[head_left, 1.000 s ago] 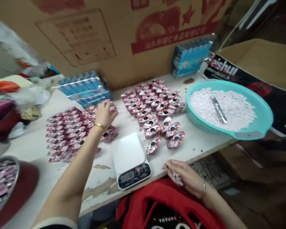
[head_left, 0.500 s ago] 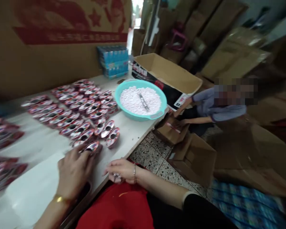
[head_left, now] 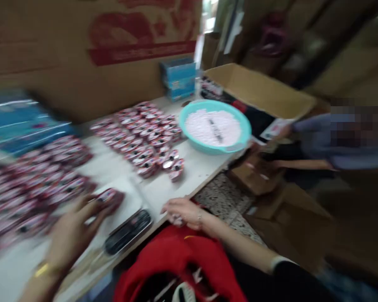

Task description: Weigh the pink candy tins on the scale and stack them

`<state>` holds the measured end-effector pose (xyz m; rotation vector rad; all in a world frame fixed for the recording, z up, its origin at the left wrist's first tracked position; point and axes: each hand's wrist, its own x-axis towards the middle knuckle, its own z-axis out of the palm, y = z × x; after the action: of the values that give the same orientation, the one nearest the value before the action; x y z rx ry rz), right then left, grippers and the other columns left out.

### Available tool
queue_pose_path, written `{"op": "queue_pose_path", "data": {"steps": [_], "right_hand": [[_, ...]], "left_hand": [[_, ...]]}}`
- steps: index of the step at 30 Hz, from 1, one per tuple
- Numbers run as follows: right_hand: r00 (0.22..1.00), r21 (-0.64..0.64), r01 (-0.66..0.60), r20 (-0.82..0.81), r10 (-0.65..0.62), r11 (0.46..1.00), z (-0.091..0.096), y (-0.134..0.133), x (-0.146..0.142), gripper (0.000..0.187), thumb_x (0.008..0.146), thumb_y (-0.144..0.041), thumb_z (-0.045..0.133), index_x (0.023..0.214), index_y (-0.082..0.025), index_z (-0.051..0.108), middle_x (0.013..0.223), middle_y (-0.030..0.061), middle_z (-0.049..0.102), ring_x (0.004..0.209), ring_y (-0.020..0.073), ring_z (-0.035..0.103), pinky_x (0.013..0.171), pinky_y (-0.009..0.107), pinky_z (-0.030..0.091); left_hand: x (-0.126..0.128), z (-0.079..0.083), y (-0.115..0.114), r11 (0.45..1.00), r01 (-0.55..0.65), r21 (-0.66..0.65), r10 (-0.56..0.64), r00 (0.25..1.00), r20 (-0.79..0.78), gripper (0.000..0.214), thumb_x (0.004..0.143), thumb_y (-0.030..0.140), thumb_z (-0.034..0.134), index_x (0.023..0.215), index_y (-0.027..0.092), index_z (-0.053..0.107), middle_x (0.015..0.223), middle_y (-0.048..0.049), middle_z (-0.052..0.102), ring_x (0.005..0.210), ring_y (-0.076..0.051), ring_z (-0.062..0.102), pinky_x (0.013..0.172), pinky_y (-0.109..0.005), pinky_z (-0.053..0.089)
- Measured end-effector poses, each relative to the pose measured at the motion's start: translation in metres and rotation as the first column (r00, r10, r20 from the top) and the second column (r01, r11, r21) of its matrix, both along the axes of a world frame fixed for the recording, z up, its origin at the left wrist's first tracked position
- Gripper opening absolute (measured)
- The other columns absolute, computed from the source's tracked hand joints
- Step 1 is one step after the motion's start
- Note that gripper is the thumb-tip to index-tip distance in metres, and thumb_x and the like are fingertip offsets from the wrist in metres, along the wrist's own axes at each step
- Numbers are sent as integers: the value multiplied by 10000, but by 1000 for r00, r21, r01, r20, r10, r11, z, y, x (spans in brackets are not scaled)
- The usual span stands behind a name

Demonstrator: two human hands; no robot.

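Note:
My left hand (head_left: pixel 77 228) pinches a small oval red-and-white pack (head_left: pixel 111 198) between thumb and fingers, just above the table. Below the pack and to its right lies a dark oblong object (head_left: pixel 129 232) with a pale rim. My right hand (head_left: pixel 184 213) rests at the table edge over red cloth, fingers curled round small whitish-pink pieces (head_left: pixel 177 219); their kind is too blurred to tell. Similar oval packs stand in close rows (head_left: pixel 138 138) in the middle of the table and in another group (head_left: pixel 50 176) at the left.
A turquoise basin (head_left: pixel 192 138) full of small whitish pieces stands on the white table (head_left: pixel 197 165), a dark striped strip on top. Blue boxes (head_left: pixel 181 79) stand behind. A large open carton (head_left: pixel 264 94) and a co-worker (head_left: pixel 315 138) handling a smaller box (head_left: pixel 252 176) are at the right.
My left hand has moved left from the middle rows, carrying an oval pack away with it. The view has turned left. My right hand keeps its curled grip near the table edge.

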<state>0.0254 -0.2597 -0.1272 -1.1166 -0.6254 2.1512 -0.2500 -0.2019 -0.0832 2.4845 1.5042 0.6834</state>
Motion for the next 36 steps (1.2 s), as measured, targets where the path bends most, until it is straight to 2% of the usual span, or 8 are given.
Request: {"op": "queue_pose_path", "data": {"steps": [3, 6, 9, 14, 19, 24, 29, 36], "right_hand": [[1000, -4, -1, 23, 1, 1000, 2, -8, -4, 329, 747, -427, 691, 845, -128, 594, 521, -56, 465, 383, 19, 318, 377, 166, 124], [1000, -35, -3, -18, 2, 999, -4, -4, -6, 349, 731, -434, 711, 876, -142, 585, 556, -57, 458, 392, 13, 289, 384, 177, 97], [999, -72, 32, -26, -34, 997, -2, -4, -7, 333, 714, -403, 727, 885, -151, 591, 594, -41, 471, 423, 28, 323, 390, 185, 139], [996, -97, 85, -17, -87, 992, 7, -3, -9, 315, 706, -335, 684, 955, -157, 610, 660, -5, 510, 506, 76, 406, 416, 205, 250], [998, -128, 58, 3, -58, 990, 3, 0, -16, 372, 677, -292, 723, 992, -158, 577, 640, -19, 529, 482, 69, 397, 399, 194, 224], [997, -102, 65, 38, -62, 993, 0, 1, -22, 395, 647, -379, 776, 862, -178, 513, 623, -28, 550, 457, 57, 400, 386, 183, 210], [998, -61, 42, 58, -39, 997, 0, 3, -22, 432, 655, -446, 765, 876, -175, 513, 575, -53, 506, 397, 30, 318, 375, 186, 154], [996, -14, -66, 66, 67, 998, 2, 14, -37, 417, 691, -481, 721, 882, -176, 510, 488, -95, 422, 341, 15, 206, 369, 189, 88]], "left_hand": [[-2, -1, -14, 997, -26, -79, 22, 998, -51, 178, 862, 385, 499, 900, 235, 587, 1038, -60, 587, 904, -182, 594, 768, -326, 508], [-17, -1, -18, 996, -90, -24, 89, 995, -49, 414, 810, 424, 583, 1153, 208, 499, 1197, -111, 555, 1126, -240, 530, 928, -404, 463], [-30, 1, -31, 983, -179, 49, 179, 984, 0, 577, 785, 427, 620, 1275, 203, 413, 1246, -119, 546, 1189, -247, 490, 1005, -424, 405], [-43, -14, -53, 960, -268, 74, 264, 963, 60, 467, 802, 396, 599, 1212, 204, 481, 1166, -107, 582, 1107, -229, 532, 959, -396, 428], [-46, -26, -60, 942, -325, 80, 314, 941, 121, 390, 837, 350, 557, 1191, 195, 506, 1148, -107, 575, 1084, -213, 538, 927, -377, 450], [-40, -29, -61, 945, -304, 118, 283, 945, 163, 411, 852, 317, 541, 1241, 197, 486, 1140, -104, 581, 1082, -202, 534, 931, -366, 448], [-35, -35, -62, 943, -289, 164, 278, 957, 85, 485, 835, 343, 559, 1291, 208, 468, 1233, -123, 553, 1159, -236, 499, 989, -408, 400], [-20, -43, -59, 935, -266, 236, 293, 952, -91, 581, 823, 422, 569, 1354, 241, 419, 1413, -118, 439, 1353, -296, 321, 1090, -507, 231]]}}
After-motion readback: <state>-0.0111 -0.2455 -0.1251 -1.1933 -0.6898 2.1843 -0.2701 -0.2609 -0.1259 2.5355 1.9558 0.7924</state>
